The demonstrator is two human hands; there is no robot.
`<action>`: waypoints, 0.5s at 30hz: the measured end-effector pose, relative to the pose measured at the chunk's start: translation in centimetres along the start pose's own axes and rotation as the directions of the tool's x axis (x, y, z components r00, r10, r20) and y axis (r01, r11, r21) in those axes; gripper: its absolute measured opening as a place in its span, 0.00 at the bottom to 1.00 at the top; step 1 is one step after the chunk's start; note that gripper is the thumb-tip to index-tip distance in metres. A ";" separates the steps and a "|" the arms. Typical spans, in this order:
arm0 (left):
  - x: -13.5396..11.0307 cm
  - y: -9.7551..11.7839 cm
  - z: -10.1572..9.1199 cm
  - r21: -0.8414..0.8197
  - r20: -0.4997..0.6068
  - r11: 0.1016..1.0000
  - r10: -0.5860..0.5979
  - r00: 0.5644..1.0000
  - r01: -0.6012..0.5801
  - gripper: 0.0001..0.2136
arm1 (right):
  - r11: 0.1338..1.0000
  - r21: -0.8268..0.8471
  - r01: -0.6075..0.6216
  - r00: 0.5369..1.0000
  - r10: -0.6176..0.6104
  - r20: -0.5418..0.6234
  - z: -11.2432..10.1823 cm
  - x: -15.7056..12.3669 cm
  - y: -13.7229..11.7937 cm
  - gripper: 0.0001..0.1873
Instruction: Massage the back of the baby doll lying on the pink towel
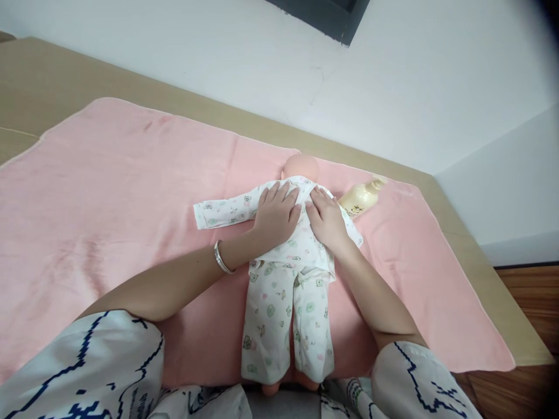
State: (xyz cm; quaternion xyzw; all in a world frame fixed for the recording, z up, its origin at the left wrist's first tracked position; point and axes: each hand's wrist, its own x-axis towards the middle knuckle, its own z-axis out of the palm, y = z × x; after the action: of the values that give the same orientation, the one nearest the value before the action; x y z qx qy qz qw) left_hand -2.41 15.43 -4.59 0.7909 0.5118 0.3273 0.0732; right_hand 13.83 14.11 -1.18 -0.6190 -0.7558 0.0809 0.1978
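Observation:
A baby doll (301,167) lies stretched out on the pink blanket, its bald head away from me and its feet near my lap; no face shows. It wears a white printed top (290,249) and matching trousers (268,317). My left hand (276,214) rests flat on the left side of the doll's upper body, fingers extended. On the other side of the same area lies my right hand (325,220), also flat with fingers stretched out. One sleeve (225,213) of the top spreads out to the left; the right sleeve is partly hidden by my right arm.
A pale yellow pump bottle (360,198) lies tilted on the blanket, right of the doll's shoulder. The pink blanket (144,192) covers most of a light wooden table (463,250). Behind the table stands a white wall (218,64) with a dark frame (332,23).

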 end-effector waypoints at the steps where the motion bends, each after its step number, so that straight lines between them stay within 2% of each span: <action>1: 0.0 -0.1 0.1 -0.011 -0.010 1.000 -0.004 1.000 0.004 0.24 | 1.000 0.018 -0.004 1.000 0.004 -0.010 -0.1 0.2 0.3 0.27; 7: -0.1 -0.4 0.6 -0.074 -0.046 0.997 -0.032 0.998 0.028 0.23 | 0.998 0.046 0.053 0.993 -0.048 -0.111 -1.7 -0.2 0.2 0.28; 10: 0.0 -0.6 0.8 -0.092 -0.061 0.996 -0.027 0.998 0.021 0.24 | 0.992 0.050 0.116 0.978 -0.105 -0.178 -1.2 -0.7 -0.2 0.30; 15: -0.1 -0.9 0.9 -0.126 -0.061 0.992 -0.028 0.998 0.020 0.26 | 0.983 0.025 0.184 0.982 -0.183 -0.046 0.6 -0.9 -0.6 0.28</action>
State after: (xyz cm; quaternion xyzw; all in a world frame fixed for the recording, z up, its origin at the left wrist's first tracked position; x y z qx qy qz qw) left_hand -2.59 15.97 -5.78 0.7680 0.5017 0.3826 0.1103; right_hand 13.22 13.21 -1.66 -0.5454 -0.8038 0.0599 0.2298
